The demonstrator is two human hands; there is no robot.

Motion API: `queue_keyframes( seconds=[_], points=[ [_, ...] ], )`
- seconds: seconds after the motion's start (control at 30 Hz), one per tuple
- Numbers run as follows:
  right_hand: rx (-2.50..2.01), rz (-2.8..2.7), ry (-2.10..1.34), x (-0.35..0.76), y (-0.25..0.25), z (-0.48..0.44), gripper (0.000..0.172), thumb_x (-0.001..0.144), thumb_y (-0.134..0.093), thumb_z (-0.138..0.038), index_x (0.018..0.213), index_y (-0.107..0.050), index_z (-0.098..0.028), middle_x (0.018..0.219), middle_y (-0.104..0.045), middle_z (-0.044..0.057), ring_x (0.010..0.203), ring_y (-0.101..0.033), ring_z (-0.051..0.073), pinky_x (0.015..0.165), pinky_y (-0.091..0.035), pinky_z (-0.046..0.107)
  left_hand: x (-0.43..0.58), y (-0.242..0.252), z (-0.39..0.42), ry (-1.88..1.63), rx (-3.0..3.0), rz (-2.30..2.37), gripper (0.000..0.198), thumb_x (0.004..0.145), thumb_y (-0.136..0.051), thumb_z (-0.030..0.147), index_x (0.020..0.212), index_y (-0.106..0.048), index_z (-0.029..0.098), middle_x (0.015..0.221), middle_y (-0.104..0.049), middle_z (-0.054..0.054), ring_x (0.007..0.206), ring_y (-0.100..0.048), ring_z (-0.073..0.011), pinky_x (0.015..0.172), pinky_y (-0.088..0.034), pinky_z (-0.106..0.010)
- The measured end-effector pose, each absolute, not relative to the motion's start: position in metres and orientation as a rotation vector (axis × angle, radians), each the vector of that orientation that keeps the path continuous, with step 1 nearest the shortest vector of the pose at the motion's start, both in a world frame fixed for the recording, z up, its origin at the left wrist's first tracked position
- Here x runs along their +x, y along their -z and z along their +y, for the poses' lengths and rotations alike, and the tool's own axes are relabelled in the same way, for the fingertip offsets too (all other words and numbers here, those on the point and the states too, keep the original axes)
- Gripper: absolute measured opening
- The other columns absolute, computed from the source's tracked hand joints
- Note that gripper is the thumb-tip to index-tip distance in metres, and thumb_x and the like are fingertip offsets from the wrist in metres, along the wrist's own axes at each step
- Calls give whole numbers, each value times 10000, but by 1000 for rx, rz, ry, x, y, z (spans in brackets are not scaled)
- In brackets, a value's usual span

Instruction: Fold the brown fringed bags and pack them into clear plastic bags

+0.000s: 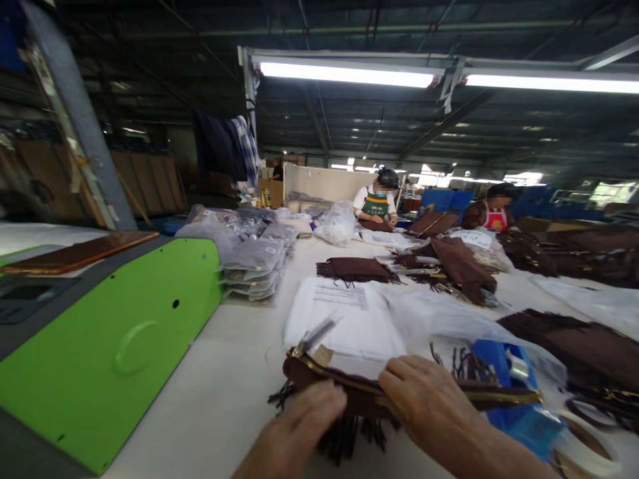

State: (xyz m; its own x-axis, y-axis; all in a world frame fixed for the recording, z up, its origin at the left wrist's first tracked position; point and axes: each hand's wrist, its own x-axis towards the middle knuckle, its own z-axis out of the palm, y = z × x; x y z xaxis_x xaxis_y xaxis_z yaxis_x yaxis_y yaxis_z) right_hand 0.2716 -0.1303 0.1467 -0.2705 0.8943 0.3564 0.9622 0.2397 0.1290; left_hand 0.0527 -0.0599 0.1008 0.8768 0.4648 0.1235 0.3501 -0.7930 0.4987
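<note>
A dark brown fringed zip bag lies in front of me, its mouth facing away and black fringe hanging toward me. My right hand is closed on its upper edge beside the brass zipper, the fingers curled over the rim. My left hand, slightly blurred, lies against the near side of the bag with its fingers stretched out. A piece of tan card and a clear plastic strip show at the bag's left end. What is inside the bag is hidden.
White sheets lie just beyond the bag. A green machine stands left, near stacked bagged goods. At right are a blue bin, tape rolls and brown bags. Two co-workers sit farther back.
</note>
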Motion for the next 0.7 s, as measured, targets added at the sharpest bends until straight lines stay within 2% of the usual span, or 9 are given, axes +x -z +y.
queue_keyframes(
  seconds=[0.07,0.13,0.2,0.23,0.27,0.4,0.47,0.6,0.7],
  points=[
    [-1702,-2306,528,268,-141,-135,166,709,-676,-121,681,-543,-216,665,-573,-38,606,-513,139,589,-273,283,70,-124,-39,-323,2627,575,498,735,-651,248,1214,-520,218,1262,-541,-95,1161,-482,-267,995,-391,-440],
    [-1736,-2337,474,267,-142,-141,133,742,-658,-170,686,-547,-216,665,-578,-31,600,-518,145,571,-260,288,86,-142,-26,-98,2784,557,330,710,-669,257,1030,-631,188,1021,-672,-84,978,-599,-266,877,-470,-420],
    [-1846,-2357,329,268,-147,-147,96,777,-617,-198,699,-561,-211,683,-595,-17,614,-535,150,560,-255,284,97,-152,-21,103,2902,525,187,717,-678,325,841,-670,186,793,-702,-56,782,-650,-247,722,-508,-365],
    [-1919,-2348,224,270,-150,-151,63,780,-604,-198,726,-574,-211,709,-609,-12,641,-552,154,567,-263,279,100,-154,-21,146,2947,503,185,727,-674,361,792,-669,188,739,-698,-49,728,-653,-239,669,-502,-339],
    [-2001,-2318,95,273,-153,-155,29,768,-606,-194,768,-588,-215,746,-625,-10,678,-570,158,581,-277,273,101,-155,-21,149,2989,485,200,739,-665,388,777,-667,191,723,-696,-49,707,-654,-234,640,-490,-321],
    [-2233,-2063,-477,289,-154,-169,293,642,-675,-193,913,-622,-288,825,-674,-44,767,-610,164,608,-326,241,96,-148,-19,95,3079,500,186,765,-648,379,764,-664,194,727,-699,-49,700,-651,-221,598,-434,-280],
    [-2258,-2008,-621,296,-154,-172,296,651,-647,-184,916,-645,-315,788,-688,-52,748,-621,156,597,-335,230,91,-148,-15,111,3084,527,179,759,-659,372,749,-664,194,712,-698,-40,683,-646,-207,576,-403,-263],
    [-2372,-2120,-423,300,-175,-165,216,736,-564,-155,861,-678,-290,736,-691,-15,729,-628,161,608,-334,245,80,-164,-6,156,3063,530,252,679,-716,447,708,-667,202,655,-683,-16,632,-626,-186,521,-346,-240],
    [-2476,-2194,-194,302,-204,-154,127,772,-562,-210,808,-675,-257,681,-672,6,659,-613,163,558,-300,251,75,-180,1,158,3127,585,228,603,-773,402,694,-673,218,630,-674,-9,654,-626,-201,526,-340,-242]
  ],
)
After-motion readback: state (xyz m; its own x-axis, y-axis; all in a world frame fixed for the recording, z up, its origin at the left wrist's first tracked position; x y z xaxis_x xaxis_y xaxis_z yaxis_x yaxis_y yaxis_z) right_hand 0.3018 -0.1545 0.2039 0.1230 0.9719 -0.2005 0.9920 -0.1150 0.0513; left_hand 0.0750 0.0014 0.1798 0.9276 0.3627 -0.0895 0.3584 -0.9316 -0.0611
